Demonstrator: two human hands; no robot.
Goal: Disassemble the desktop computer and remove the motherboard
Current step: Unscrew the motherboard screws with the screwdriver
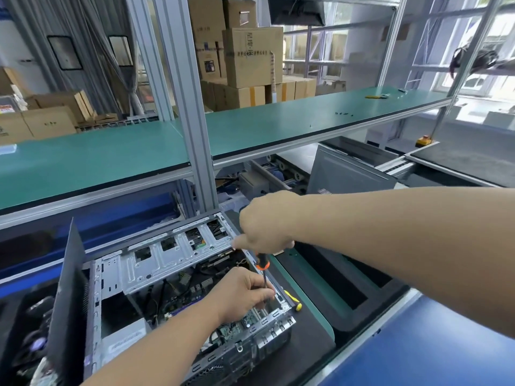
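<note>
The open computer case (172,296) lies on its side on the desk (315,338), near the desk's right edge, its side panel off so the inside shows. In it sit a silver drive cage (167,257) along the far side, loose cables (178,285) in the middle, and the green motherboard (237,324) low against the floor of the case, at the near right corner. A dark panel (69,302) stands upright against the case's left side.

The right hand (264,229) hangs over the far right corner of the case, fingers clenched round the handle of a screwdriver (263,270) with a black and orange collar; the handle itself is hidden in the fist. The shaft runs down into the case. The left hand (242,293) reaches in from the near side and pinches the shaft between its fingertips low down, just above the motherboard. The tip is hidden behind the fingers, so whether it touches a screw cannot be told.

A second tool with a yellow handle (292,299) lies on the desk just beside the case's right wall. Small dark screws (344,114) lie scattered on the green shelf (111,157) above. Cardboard boxes (250,57) are stacked behind it.
</note>
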